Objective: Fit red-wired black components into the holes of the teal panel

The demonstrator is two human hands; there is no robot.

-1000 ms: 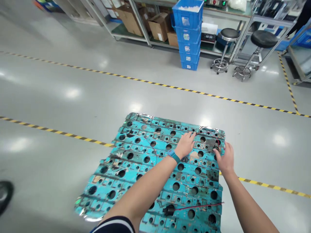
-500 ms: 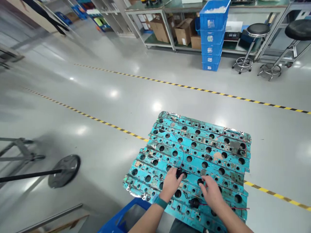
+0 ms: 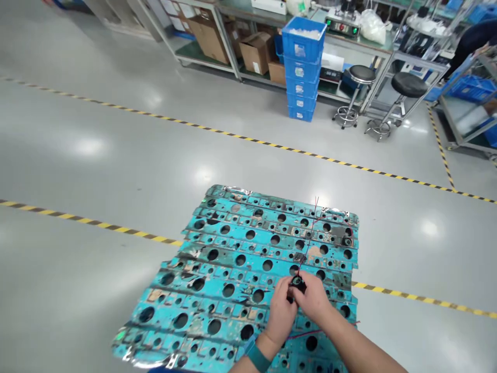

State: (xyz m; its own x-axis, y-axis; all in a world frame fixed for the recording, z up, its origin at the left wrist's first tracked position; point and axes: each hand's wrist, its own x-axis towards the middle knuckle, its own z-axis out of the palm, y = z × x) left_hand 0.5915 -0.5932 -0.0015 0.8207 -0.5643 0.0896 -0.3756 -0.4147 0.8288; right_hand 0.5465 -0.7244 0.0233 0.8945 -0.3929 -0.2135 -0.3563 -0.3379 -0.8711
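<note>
A large turquoise panel (image 3: pixel 233 259) full of round and square holes lies before me, its paint worn and stained. Both my hands meet over its near right part. My left hand (image 3: pixel 280 314), a teal band on its wrist, and my right hand (image 3: pixel 312 300) pinch a small black round part (image 3: pixel 297 283) between their fingertips. A thin red and black wire (image 3: pixel 310 228) runs up from that part. Another small black part (image 3: pixel 346 241) with wires sits at the panel's far right edge. A red wire (image 3: pixel 310 331) lies across the panel under my right forearm.
Yellow-and-black tape lines (image 3: pixel 272 145) cross the glossy grey floor. At the back stand a stack of blue crates (image 3: pixel 301 67), two black stools (image 3: pixel 361 75), cardboard boxes (image 3: pixel 254 49) on low shelves and workbenches. A person's dark sleeve (image 3: pixel 476 36) shows at the far right.
Both hands came together and lifted a small black part with its wire off the panel. The view swung back to the right; the stand base and blue bin at the left are out of sight.
</note>
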